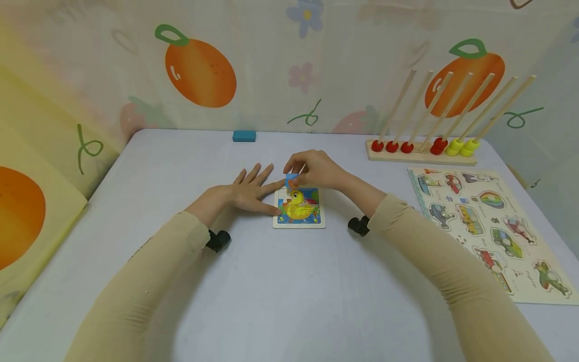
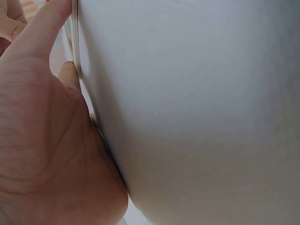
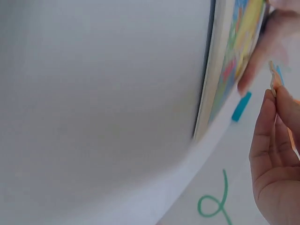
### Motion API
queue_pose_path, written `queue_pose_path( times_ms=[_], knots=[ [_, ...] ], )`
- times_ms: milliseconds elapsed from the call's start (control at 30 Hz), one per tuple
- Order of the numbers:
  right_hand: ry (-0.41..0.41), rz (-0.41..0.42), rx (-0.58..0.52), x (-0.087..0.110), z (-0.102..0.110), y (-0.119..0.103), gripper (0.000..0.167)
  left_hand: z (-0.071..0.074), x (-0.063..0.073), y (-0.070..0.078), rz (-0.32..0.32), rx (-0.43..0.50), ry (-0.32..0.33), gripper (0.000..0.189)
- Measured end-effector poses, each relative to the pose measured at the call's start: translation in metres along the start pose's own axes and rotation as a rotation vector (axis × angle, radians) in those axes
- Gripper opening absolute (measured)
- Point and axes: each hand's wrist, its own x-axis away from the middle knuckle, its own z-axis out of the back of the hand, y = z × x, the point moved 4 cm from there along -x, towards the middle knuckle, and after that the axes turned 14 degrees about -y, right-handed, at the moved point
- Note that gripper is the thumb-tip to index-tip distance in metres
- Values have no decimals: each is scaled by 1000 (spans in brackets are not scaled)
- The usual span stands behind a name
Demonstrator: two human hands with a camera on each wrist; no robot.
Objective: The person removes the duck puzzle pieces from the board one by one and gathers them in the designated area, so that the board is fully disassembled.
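Observation:
A small jigsaw puzzle (image 1: pixel 299 207) with a yellow duck on blue lies in its pale frame at the middle of the table. Spread out beside it is my left hand (image 1: pixel 246 196), its thumb on the lower left edge and its index finger reaching the upper left corner. Over the puzzle's top part, my right hand (image 1: pixel 316 168) pinches a thin blue puzzle piece (image 1: pixel 291 177) between thumb and fingers. From the right wrist, the piece (image 3: pixel 273 77) shows edge-on, raised above the board. The left wrist view shows mostly the left palm (image 2: pixel 42 136) against the table.
A teal block (image 1: pixel 244 136) sits at the table's back edge. Back right stands a wooden bead rack (image 1: pixel 420 156) with tall rods and red and yellow beads. A vehicle puzzle board (image 1: pixel 486 221) lies at the right, partly behind the right sleeve. A printed cloth hangs behind.

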Motion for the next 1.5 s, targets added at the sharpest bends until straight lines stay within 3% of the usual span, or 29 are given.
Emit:
queue_pose_path(
  times_ms=[700,1100,1500],
  knots=[
    [97,-124,-31,34,30,49,22,-1,0,2,-8,-7,24,87],
    [83,-156,-110,45,36,75,24,-2,1,2,-3,-21,74,86],
    [35,-167,-148,49,34,85,22,-1,0,2,-8,-11,110,85]
  ],
)
